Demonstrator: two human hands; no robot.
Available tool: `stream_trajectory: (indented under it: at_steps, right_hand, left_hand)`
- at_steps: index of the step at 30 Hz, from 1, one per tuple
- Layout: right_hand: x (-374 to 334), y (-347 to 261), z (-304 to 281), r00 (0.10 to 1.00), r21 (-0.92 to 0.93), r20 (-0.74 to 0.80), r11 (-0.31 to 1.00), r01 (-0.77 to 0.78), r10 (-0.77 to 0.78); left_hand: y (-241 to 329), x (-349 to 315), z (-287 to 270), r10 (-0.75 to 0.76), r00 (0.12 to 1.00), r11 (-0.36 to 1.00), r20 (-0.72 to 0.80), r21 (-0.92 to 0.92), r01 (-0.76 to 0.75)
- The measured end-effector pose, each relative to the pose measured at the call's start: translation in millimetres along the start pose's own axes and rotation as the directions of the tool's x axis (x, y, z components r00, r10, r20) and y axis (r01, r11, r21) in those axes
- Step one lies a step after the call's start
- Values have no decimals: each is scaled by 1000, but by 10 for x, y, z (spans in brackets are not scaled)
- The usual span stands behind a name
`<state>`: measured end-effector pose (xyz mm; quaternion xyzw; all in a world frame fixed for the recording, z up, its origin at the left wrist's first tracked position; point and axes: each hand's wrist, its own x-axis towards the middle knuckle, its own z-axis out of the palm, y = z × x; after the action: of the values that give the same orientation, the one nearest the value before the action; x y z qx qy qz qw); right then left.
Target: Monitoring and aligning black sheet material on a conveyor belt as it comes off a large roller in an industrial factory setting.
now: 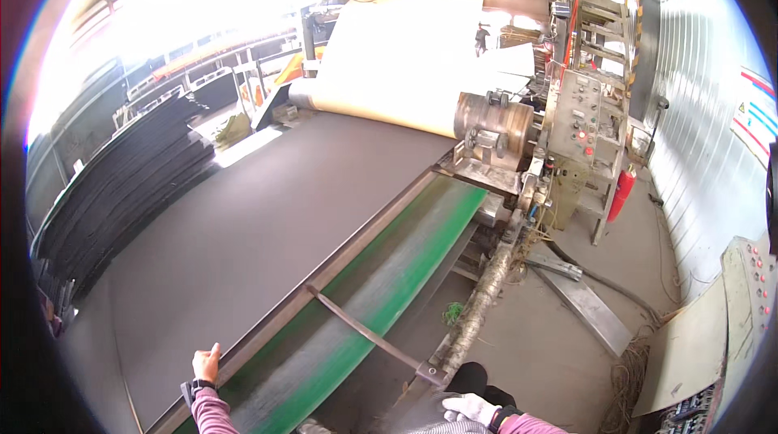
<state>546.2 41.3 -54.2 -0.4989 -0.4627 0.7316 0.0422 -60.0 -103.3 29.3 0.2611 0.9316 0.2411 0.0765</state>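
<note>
My left hand [207, 363] is bare, with a dark band at the wrist. It is at the near edge of a wide dark grey sheet [243, 215], beside the long brown rail [324, 276]. Its thumb points up and the fingers look curled in; no held thing shows. My right hand [470, 410] wears a white glove and lies low at the bottom edge, close to my body and a dark rounded shape [472, 377]. Its fingers are loosely apart, with nothing visible in them. The sheet runs away from me to a large roller [498, 128] with pale yellowish web above it.
A green-edged belt [421, 231] runs alongside the rail, crossed by a metal bar [365, 330]. Dark sheets [113, 183] are stacked at left. On the right are a control panel [577, 122], a red extinguisher [621, 193], a metal plate [587, 312] and a button cabinet [745, 288].
</note>
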Motion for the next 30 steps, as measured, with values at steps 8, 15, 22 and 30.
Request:
stream_trajectory:
  at_steps: [8, 15, 22, 30]
  right_hand:
    - [-36, -42, 183, 997, 236, -75, 971, 28, -10]
    - [-43, -16, 151, 999, 129, -31, 992, -18, 23]
    - [-9, -19, 26, 999, 10, -41, 1000, 17, -16]
    - [86, -2, 75, 1000, -27, 14, 1000, 2, -1]
  left_hand:
    - [489, 139, 368, 199, 978, 980, -60, 30, -197]
    - [-142, 649, 521, 195, 979, 923, 57, 326, -202]
    - [-259, 258, 453, 457, 878, 573, 142, 707, -413]
    - [574, 328, 983, 774, 625, 521, -103, 664, -536]
